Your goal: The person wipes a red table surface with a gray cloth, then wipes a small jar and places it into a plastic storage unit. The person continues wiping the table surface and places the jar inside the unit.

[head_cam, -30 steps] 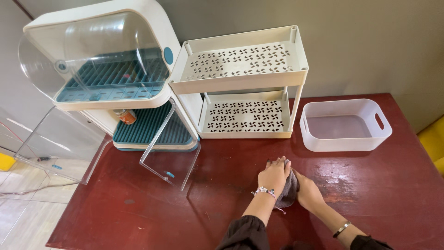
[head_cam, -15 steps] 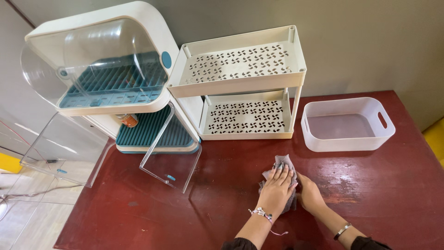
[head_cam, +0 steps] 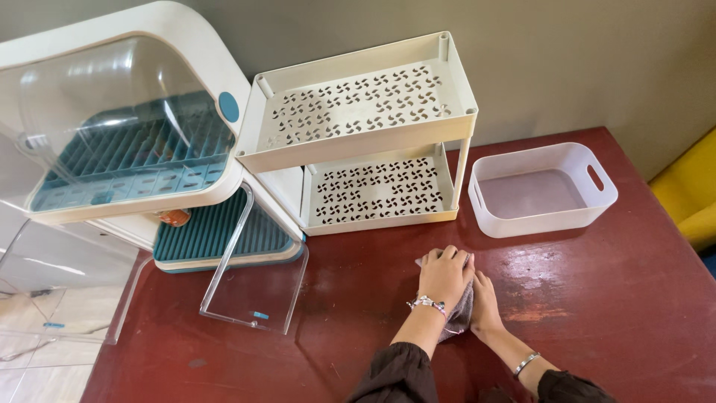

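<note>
My left hand point(head_cam: 443, 277) lies palm down on a grey cloth point(head_cam: 459, 315) on the dark red table point(head_cam: 611, 298), fingers curled over its far edge. My right hand point(head_cam: 485, 304) presses the same cloth from the right side, partly tucked under the left. Most of the cloth is hidden beneath both hands. Both wrists wear bracelets and the sleeves are dark.
A cream two-tier perforated shelf rack point(head_cam: 365, 119) stands just beyond the hands. A translucent white basket point(head_cam: 543, 189) sits at the right. At the left is a dish drying cabinet point(head_cam: 119, 142) with teal racks, its clear lower door point(head_cam: 253, 280) hanging open over the table.
The cloth, spread out half a second ago, is bunched under my hands again. Both hands shifted slightly toward the rack, and the camera view moved right.
</note>
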